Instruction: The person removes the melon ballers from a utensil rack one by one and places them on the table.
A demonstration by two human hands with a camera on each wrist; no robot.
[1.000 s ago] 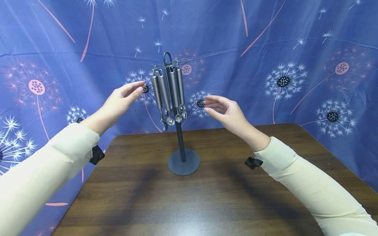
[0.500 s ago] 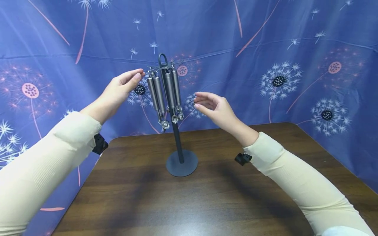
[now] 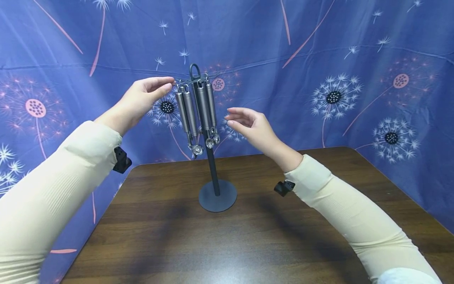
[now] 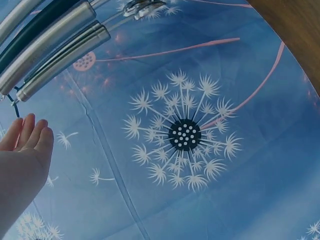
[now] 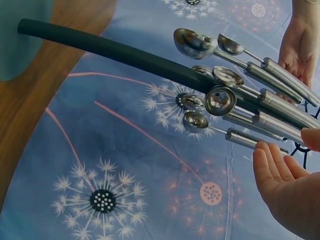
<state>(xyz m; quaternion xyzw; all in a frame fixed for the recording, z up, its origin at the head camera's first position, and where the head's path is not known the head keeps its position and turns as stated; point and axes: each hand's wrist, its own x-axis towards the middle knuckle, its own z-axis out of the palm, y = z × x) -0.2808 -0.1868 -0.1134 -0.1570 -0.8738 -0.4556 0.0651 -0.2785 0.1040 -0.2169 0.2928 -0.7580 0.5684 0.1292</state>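
Left hand (image 3: 139, 96): high near the stand's (image 3: 211, 163) top, fingers almost straight, thumb apart; we see nothing in its grip.
Hanging utensils (image 3: 190, 112): between our hands, above the surface (image 3: 244, 240); we judge this the approach, next calling for a light touch.
Right hand (image 3: 259, 128): lower, grip loosely spread, nothing held.

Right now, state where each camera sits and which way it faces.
Head: on the head, facing forward and down at the stand; left hand, right hand and sleeves show.
Left wrist: on that wrist, facing the utensils and curtain; left hand shows.
Right wrist: on that wrist, facing utensils and stand; both hands show.
Both wrist views share utensils and curtain.
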